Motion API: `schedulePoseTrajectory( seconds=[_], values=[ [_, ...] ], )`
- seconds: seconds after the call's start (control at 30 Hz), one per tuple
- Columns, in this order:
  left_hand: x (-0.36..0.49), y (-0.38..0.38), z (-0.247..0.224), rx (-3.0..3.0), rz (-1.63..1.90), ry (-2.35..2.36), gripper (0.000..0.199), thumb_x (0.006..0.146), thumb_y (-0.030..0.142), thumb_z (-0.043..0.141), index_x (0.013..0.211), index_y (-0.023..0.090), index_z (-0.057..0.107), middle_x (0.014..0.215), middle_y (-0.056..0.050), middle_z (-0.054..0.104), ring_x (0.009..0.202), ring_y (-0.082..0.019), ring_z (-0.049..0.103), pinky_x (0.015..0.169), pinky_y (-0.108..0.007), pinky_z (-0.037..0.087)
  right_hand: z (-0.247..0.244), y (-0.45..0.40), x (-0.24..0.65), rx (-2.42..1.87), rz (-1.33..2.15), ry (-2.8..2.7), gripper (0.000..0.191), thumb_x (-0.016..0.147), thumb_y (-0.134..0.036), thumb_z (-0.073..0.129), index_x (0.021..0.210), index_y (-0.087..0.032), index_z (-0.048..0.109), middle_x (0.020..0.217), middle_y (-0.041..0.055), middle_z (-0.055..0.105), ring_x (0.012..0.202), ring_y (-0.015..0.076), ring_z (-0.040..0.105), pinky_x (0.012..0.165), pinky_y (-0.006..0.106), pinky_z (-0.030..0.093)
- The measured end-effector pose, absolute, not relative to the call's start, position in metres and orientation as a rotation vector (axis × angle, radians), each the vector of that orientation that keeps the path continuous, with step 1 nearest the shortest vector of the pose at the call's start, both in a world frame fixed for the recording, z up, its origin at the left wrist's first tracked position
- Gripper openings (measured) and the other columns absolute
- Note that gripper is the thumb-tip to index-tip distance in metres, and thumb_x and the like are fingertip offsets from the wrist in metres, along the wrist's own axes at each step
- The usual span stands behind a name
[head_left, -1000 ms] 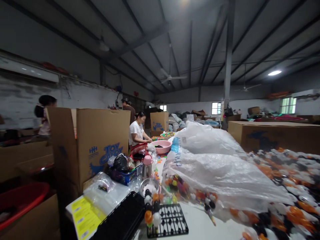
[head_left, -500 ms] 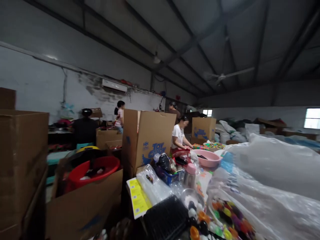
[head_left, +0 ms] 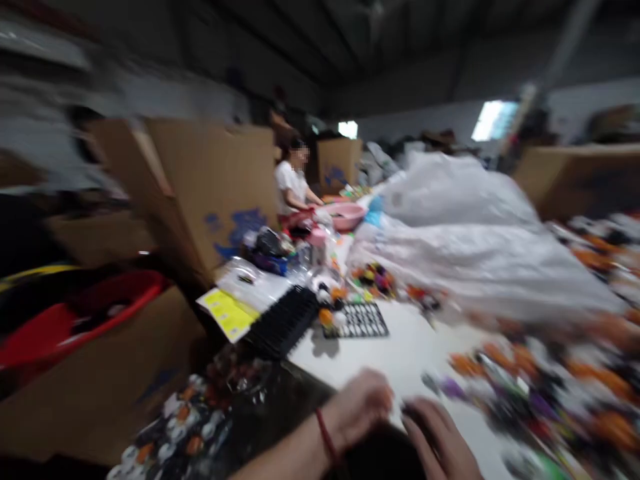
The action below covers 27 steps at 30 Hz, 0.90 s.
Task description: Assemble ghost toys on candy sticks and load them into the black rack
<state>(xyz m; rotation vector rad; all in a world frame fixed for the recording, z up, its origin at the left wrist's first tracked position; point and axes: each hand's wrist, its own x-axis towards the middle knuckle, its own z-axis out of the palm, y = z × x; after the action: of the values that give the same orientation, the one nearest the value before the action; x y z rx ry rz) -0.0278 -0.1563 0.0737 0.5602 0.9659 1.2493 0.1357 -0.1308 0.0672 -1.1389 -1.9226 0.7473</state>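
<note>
My left hand [head_left: 363,407], with a red cord round its wrist, is over the front edge of the white tabletop [head_left: 405,347]. Its fingers look bent but are smeared by motion. Close beside it, my right hand [head_left: 443,437] has its fingers stretched forward and slightly bent, with nothing I can make out in them. Beyond the hands lies a black grid tray [head_left: 365,320] with white pieces in its cells. A blurred heap of small orange, black, white and purple pieces [head_left: 545,387] spreads to the right of my right hand.
A stack of black trays [head_left: 285,323] and a yellow sheet [head_left: 230,315] lie at the left. A large white plastic bag [head_left: 475,233] covers the far right. Cardboard boxes [head_left: 220,180] and a red basin [head_left: 120,317] stand left. A person in white [head_left: 290,179] works near a pink basin [head_left: 345,217].
The view has swung down and to the right. Both my hands have come into sight, along with the tabletop, the black grid tray and the heap of coloured pieces.
</note>
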Motion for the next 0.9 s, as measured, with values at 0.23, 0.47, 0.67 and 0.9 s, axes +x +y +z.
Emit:
schedulePoseTrajectory(
  seconds=[0.23,0.47,0.67,0.9],
  values=[
    [-0.012,-0.151,0.073,0.637,1.292,0.956,0.041,0.089,0.057,0.056,0.087,0.016,0.049,0.076,0.002,0.055,0.052,-0.004,0.049,0.047,-0.016,0.033,0.066,-0.147,0.145,-1.113,1.038,-1.701,0.028,0.094,-0.040,0.055,0.114,-0.021,0.061,0.100,0.0080,0.069,0.084,0.0201,0.067,0.077,0.034,0.056],
    [0.002,-0.155,0.066,0.783,1.235,1.074,0.041,0.092,0.060,0.048,0.088,0.018,0.047,0.073,0.005,0.047,0.054,-0.005,0.045,0.051,-0.019,0.033,0.067,-0.148,0.149,-1.140,0.935,-1.705,0.017,0.093,-0.034,0.058,0.101,-0.020,0.063,0.090,0.0048,0.068,0.080,0.0175,0.065,0.076,0.031,0.054],
    [0.007,-0.154,0.065,0.789,1.195,1.110,0.040,0.092,0.059,0.049,0.090,0.019,0.045,0.076,0.004,0.048,0.060,-0.007,0.047,0.057,-0.020,0.037,0.070,-0.143,0.152,-1.102,0.722,-1.788,0.014,0.089,-0.023,0.057,0.103,-0.021,0.062,0.099,0.0073,0.064,0.090,0.0191,0.062,0.076,0.032,0.054],
    [0.009,-0.154,0.063,0.750,1.173,1.136,0.045,0.087,0.064,0.052,0.089,0.020,0.044,0.074,0.005,0.049,0.058,-0.007,0.050,0.057,-0.021,0.039,0.066,-0.147,0.153,-1.188,0.725,-1.847,0.013,0.089,-0.026,0.058,0.100,-0.020,0.062,0.088,0.0052,0.063,0.076,0.0167,0.060,0.068,0.029,0.052]
  ],
)
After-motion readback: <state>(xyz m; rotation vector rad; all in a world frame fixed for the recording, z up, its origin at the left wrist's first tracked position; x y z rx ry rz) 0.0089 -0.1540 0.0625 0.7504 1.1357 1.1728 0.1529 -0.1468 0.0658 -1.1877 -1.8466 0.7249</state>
